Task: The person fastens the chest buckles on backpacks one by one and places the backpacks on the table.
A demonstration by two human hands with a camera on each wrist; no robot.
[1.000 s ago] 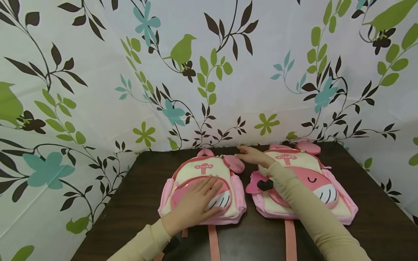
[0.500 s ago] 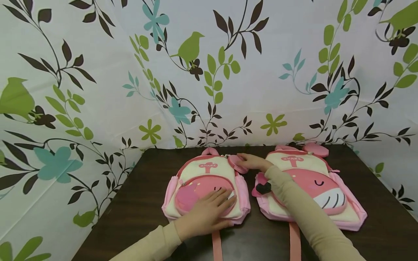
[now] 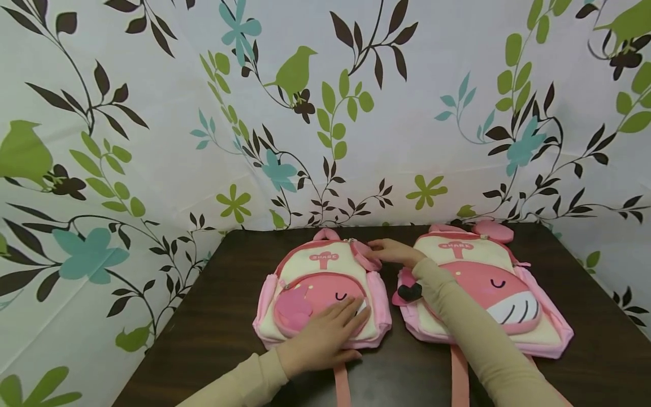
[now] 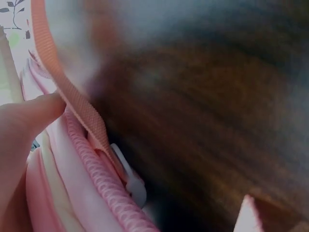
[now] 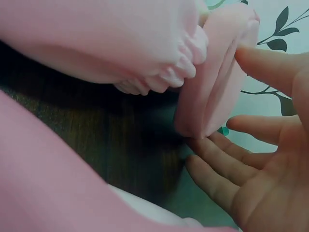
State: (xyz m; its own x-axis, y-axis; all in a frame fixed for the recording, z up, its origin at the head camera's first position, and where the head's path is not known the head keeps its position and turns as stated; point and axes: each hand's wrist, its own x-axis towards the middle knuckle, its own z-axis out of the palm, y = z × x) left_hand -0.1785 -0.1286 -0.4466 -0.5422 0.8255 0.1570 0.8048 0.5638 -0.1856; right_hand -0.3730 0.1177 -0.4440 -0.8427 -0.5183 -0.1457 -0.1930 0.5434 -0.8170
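My left hand (image 3: 325,339) lies with straight fingers on the lower front of the left pink-and-cream backpack (image 3: 300,264), over its whale-shaped pocket (image 3: 320,291). In the left wrist view, a digit (image 4: 46,108) of this hand touches an orange-pink strap (image 4: 84,113) at the bag's edge. My right hand (image 3: 394,251) reaches to the small round pink pouch (image 3: 366,256) hanging at that bag's upper right. Up close in the right wrist view, the fingertips touch the edge of the pouch (image 5: 217,72), which stands tilted beside the ruffled side pocket (image 5: 159,53).
A second matching backpack (image 3: 508,251) lies to the right, partly under my right forearm, with its own round pouch (image 3: 493,230). A pink tag with a black heart (image 3: 408,292) sits at its left side. Straps hang down the dark table (image 3: 203,333). A patterned cloth (image 3: 396,141) rises behind.
My left hand has slid down and right on the bag, uncovering more of the whale pocket. My right fingers have come to the round pouch, which now tilts up more on edge.
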